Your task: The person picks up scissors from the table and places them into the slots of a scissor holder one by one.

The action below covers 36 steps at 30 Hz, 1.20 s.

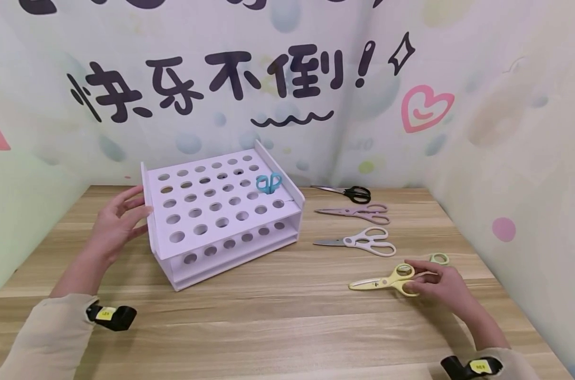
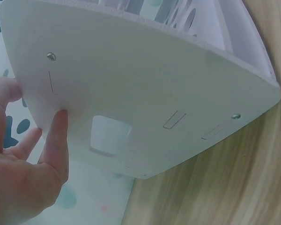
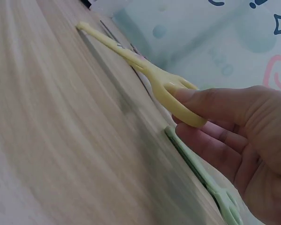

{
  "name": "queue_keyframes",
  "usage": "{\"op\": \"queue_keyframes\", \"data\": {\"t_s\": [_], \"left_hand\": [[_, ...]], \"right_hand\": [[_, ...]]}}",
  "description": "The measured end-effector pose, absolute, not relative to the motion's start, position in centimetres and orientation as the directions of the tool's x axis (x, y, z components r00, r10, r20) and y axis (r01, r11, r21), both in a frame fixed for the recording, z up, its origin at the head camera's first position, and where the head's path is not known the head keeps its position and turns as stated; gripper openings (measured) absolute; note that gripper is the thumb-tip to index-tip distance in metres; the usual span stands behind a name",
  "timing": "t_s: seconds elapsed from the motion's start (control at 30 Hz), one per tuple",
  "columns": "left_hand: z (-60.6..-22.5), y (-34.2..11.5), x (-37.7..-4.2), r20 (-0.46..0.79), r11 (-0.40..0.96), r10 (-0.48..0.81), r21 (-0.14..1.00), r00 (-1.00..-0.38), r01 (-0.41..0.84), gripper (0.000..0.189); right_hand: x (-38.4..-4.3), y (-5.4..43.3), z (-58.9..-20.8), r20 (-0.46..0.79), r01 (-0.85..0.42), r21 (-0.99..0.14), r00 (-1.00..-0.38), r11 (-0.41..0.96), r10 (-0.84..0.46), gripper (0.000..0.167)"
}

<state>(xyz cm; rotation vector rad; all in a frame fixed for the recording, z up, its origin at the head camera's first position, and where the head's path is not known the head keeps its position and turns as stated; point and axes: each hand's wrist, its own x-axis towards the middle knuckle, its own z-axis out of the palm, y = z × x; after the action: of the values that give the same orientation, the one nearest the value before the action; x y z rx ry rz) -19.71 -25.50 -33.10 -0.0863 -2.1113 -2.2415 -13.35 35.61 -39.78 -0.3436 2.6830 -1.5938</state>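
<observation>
My right hand pinches the handle loops of a pair of yellow scissors, whose blades point left. In the right wrist view the yellow scissors are tilted, with their handle end above the tabletop. Beneath that hand lie green scissors, mostly hidden by it in the head view. A white rack with rows of round holes stands left of centre; turquoise scissors sit upright in one hole, handles up. My left hand rests its fingertips against the rack's left side panel, fingers loosely bent.
Right of the rack, white scissors, light purple scissors and black-handled scissors lie in a column on the wooden table. A printed wall covering rises at the table's back edge.
</observation>
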Motion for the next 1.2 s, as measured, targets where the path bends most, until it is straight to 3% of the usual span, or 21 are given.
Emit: {"op": "queue_keyframes", "data": {"t_s": [0.17,0.57,1.2], "left_hand": [[-33.1,-25.4,-19.7,0.088,-0.064,-0.006,0.994,-0.996,0.088,0.063],[-33.1,-25.6,-19.6,0.083,-0.106,-0.005,0.991,-0.997,0.083,0.06],[-32.8,-25.4,-19.6,0.074,-0.059,-0.02,0.995,-0.997,0.075,0.064]], "right_hand": [[-13.5,35.5,-39.3,0.149,-0.208,-0.884,-0.974,0.418,-0.168,0.047],[-13.7,34.4,-37.9,0.157,-0.181,-0.871,-0.984,0.456,-0.089,0.042],[-15.4,31.1,-34.7,0.138,-0.235,-0.82,-0.966,0.522,-0.218,0.044]]}}
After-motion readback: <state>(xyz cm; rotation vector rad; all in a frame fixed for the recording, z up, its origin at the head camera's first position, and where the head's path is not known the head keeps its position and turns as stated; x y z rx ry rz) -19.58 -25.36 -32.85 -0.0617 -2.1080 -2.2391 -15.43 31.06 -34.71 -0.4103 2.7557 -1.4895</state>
